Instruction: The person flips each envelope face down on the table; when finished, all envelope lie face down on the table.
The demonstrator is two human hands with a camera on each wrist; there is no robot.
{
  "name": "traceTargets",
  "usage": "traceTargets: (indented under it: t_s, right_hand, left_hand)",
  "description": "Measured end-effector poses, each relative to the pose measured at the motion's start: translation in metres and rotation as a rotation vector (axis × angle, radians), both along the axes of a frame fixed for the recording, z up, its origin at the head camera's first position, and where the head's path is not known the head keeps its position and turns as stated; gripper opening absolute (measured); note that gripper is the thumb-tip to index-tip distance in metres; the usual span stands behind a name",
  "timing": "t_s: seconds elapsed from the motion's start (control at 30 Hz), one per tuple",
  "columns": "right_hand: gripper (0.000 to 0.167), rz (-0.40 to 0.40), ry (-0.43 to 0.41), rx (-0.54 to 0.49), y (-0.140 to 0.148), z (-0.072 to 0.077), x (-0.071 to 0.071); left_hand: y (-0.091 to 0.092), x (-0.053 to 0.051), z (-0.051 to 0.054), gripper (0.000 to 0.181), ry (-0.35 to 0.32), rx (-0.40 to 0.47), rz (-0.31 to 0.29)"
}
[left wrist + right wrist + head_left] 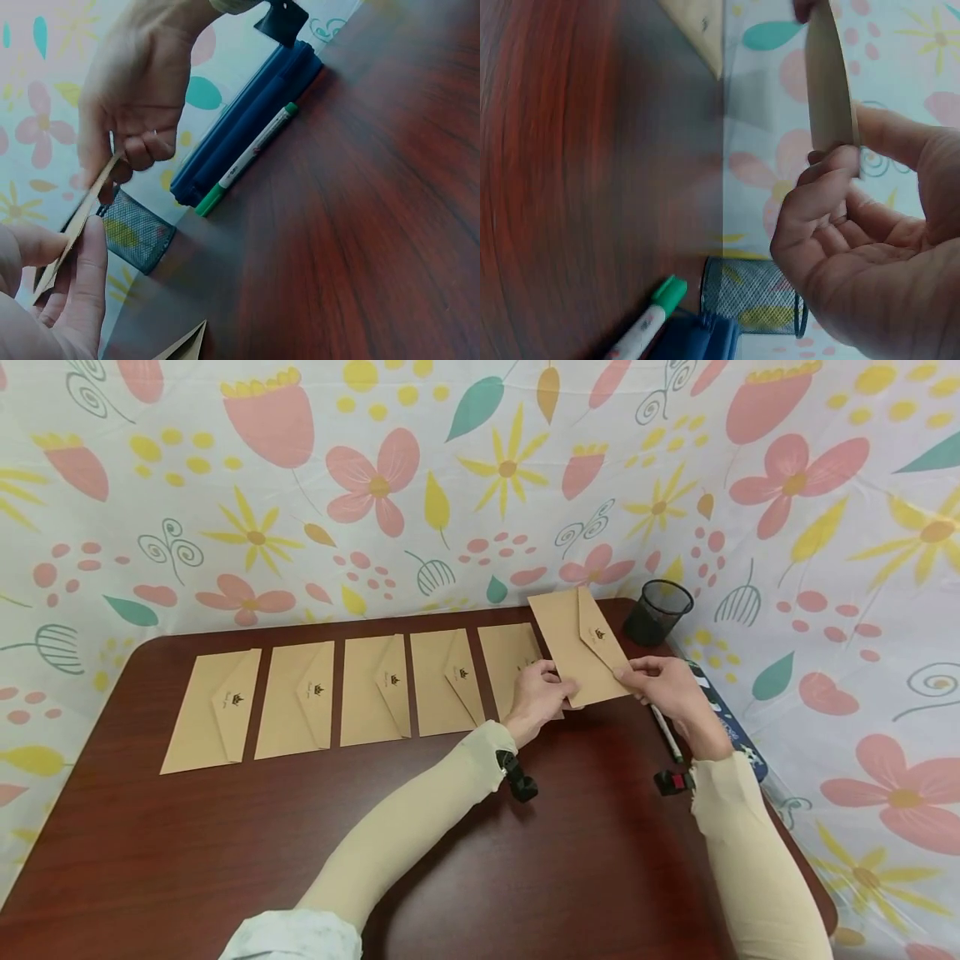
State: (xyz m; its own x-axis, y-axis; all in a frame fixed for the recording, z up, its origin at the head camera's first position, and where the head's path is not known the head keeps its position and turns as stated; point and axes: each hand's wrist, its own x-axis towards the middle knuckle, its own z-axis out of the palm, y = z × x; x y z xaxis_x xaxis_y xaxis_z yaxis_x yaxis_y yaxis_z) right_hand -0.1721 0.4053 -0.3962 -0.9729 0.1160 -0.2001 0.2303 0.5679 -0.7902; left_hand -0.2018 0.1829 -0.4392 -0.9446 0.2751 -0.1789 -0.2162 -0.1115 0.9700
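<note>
Both hands pinch one kraft-paper envelope (570,643), held up off the table at the right end of a row. A pointed flap and a small crown print show on its face. My left hand (538,697) grips its lower left edge between thumb and fingers; my right hand (667,693) pinches its lower right corner. In the right wrist view the envelope (829,82) is seen nearly edge-on. Just behind the left hand lies another envelope (502,664), partly covered. Several matching envelopes, such as the leftmost envelope (198,714), lie side by side to the left.
A black mesh pen cup (658,614) stands at the table's back right corner. A green-capped marker (251,154) lies beside a dark blue pouch (247,124) along the right edge. Flower-patterned cloth (375,485) hangs behind the dark red-brown table (225,843).
</note>
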Motion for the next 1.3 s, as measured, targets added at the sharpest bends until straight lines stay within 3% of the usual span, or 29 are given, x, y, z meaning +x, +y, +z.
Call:
traceTargets:
  t_s: [0.13, 0.23, 0.33, 0.47, 0.6, 0.7, 0.83, 1.0, 1.13, 1.3]
  right_hand:
    - [0.043, -0.026, 0.034, -0.149, -0.004, 0.002, 0.002]
    - [0.031, -0.039, 0.075, -0.205, -0.008, 0.006, 0.004]
    - [0.025, -0.048, 0.115, -0.201, -0.014, 0.011, 0.009]
    - [0.026, -0.071, 0.17, -0.18, -0.026, 0.017, 0.014]
    - [0.029, -0.084, 0.223, -0.15, -0.037, 0.021, 0.019]
    - [0.032, -0.043, 0.243, -0.097, -0.042, 0.023, 0.021]
    - [0.035, 0.027, 0.237, -0.028, -0.043, 0.025, 0.023]
    - [0.039, 0.079, 0.204, 0.008, -0.042, 0.022, 0.024]
    - [0.046, 0.122, 0.208, -0.03, -0.045, 0.016, 0.024]
    - [0.054, 0.161, 0.187, 0.001, -0.048, 0.014, 0.021]
  left_hand:
    - [-0.002, -0.002, 0.0, 0.054, 0.023, -0.104, 0.011]
    - [-0.001, -0.002, 0.001, 0.057, 0.02, -0.128, 0.018]
    - [0.001, 0.0, 0.004, 0.057, 0.05, -0.183, 0.049]
    - [0.004, 0.007, 0.013, 0.054, 0.157, -0.296, 0.074]
    - [0.006, 0.016, 0.026, 0.051, 0.246, -0.319, 0.026]
    - [0.007, 0.019, 0.034, 0.053, 0.276, -0.306, -0.019]
    - [0.007, 0.021, 0.04, 0.055, 0.259, -0.263, -0.038]
    - [0.006, 0.02, 0.043, 0.057, 0.202, -0.159, -0.019]
    - [0.007, 0.019, 0.044, 0.052, 0.148, -0.115, 0.028]
    - [0.011, 0.017, 0.042, 0.048, 0.071, -0.094, 0.092]
